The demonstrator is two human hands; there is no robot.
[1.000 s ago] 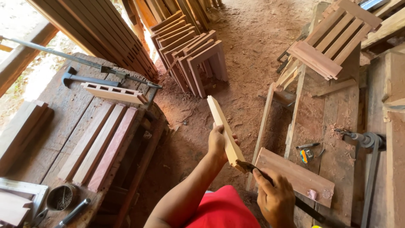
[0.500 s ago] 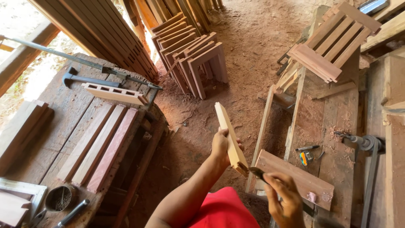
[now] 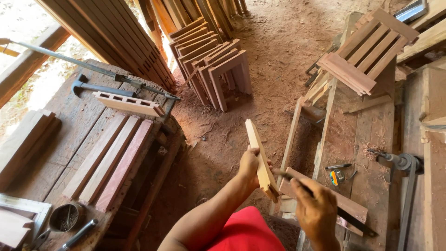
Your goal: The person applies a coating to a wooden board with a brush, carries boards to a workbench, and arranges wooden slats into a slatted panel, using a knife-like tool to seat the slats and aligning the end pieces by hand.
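My left hand [image 3: 250, 166] grips a pale wooden slat [image 3: 259, 155] and holds it up, tilted away from me over the dirt floor. My right hand [image 3: 316, 209] holds a dark slim tool [image 3: 291, 177], a chisel by its look, whose tip touches the lower end of the slat. Under my right hand lies a reddish board [image 3: 346, 204] on the workbench [image 3: 371, 186] at the right. A red garment covers my lap at the bottom.
At the left a bench [image 3: 60, 135] carries reddish planks, a slotted rail [image 3: 127, 103], a long clamp [image 3: 93, 69] and a tin of nails [image 3: 67, 216]. Wooden frames [image 3: 213, 65] stand on the floor ahead. A slatted panel [image 3: 367, 49], a pencil and a small tape lie at the right.
The slat has shifted slightly right and down in my left hand. My right hand has come up with the tool to the slat's lower end.
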